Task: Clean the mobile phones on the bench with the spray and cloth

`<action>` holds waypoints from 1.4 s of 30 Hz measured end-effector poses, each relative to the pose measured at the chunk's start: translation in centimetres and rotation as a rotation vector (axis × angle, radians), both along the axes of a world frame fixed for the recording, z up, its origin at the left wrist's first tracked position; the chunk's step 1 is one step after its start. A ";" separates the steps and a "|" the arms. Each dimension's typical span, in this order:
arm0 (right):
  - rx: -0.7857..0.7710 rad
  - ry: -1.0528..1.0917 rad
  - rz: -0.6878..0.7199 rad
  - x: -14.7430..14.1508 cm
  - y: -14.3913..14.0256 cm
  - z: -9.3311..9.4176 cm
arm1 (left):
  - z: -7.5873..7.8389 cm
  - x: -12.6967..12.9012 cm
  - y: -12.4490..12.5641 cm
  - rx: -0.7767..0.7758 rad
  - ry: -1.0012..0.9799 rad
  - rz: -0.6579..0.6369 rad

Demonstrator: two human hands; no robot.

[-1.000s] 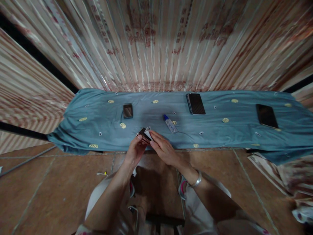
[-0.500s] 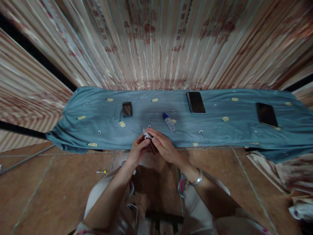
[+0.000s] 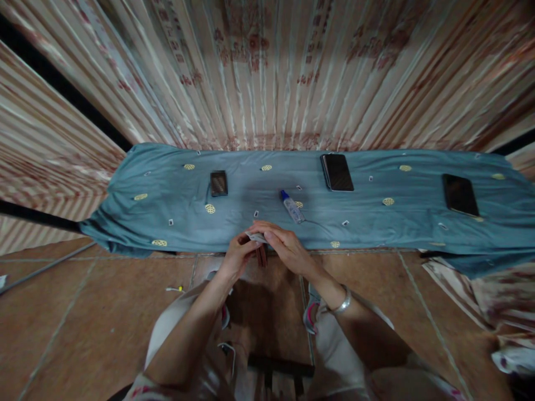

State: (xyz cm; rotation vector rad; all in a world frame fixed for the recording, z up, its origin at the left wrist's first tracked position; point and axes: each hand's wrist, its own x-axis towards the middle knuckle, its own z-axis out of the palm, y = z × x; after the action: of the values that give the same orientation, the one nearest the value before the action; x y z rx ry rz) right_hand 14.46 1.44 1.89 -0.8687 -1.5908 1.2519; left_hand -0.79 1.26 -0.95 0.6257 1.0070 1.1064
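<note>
My left hand [image 3: 239, 255] is closed round a small reddish-brown object [image 3: 262, 257], whose narrow lower part shows between my hands, with what looks like a slot along it. A thin pale whitish piece, perhaps cloth or paper [image 3: 256, 237], lies over its top. My right hand [image 3: 287, 248] is closed on that pale piece, its fingers stretched across to the left fingertips. Fingers cover most of both things. Just beyond my hands, a clear bottle with a blue cap [image 3: 293, 208] lies on the blue cloth [image 3: 251, 161].
A small dark square item, blurred out [image 3: 218, 183], lies at left on the cloth. A black phone-like slab [image 3: 337, 172] sits right of the bottle, another dark slab [image 3: 460, 194] farther right. Below are the tiled floor [image 3: 104, 328] and a black stool edge [image 3: 281, 365]. A pleated curtain [image 3: 267, 72] hangs behind.
My right fingers have moved over the top of the brown object, and the pale piece now lies flatter across it. The brown object stands more upright. The view has shifted slightly.
</note>
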 end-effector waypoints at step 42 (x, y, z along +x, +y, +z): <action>-0.047 -0.019 -0.177 0.2 2.0 -3.3 | 0.5 0.3 0.4 -0.028 -0.152 -0.009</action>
State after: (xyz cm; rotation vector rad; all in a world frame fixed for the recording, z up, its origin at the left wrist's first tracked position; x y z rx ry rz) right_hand 14.63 3.43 -1.40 -1.0304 -1.4692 1.1622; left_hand -0.50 1.64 -0.47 0.5153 0.8864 1.1130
